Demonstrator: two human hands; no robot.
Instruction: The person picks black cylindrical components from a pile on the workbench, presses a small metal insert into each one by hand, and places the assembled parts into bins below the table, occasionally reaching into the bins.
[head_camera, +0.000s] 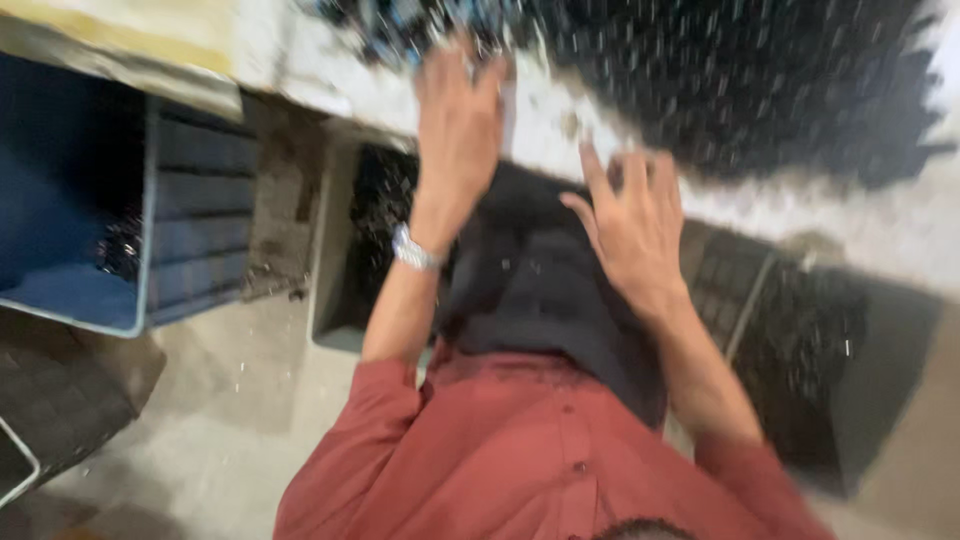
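The picture is motion-blurred. My left hand (458, 115), with a silver watch on its wrist, reaches onto the edge of a white table (800, 215) and lies flat by a big heap of small black pieces (740, 80). My right hand (632, 222) hovers lower, fingers spread, just above a dark cloth (540, 280) that hangs in front of my red shirt (520, 450). Neither hand appears to hold anything.
A blue crate (190, 210) stands on the floor at the left. A grey bin (335, 260) with dark pieces sits under the table's edge. Another dark crate (800, 350) is at the right. The concrete floor (230, 420) runs below.
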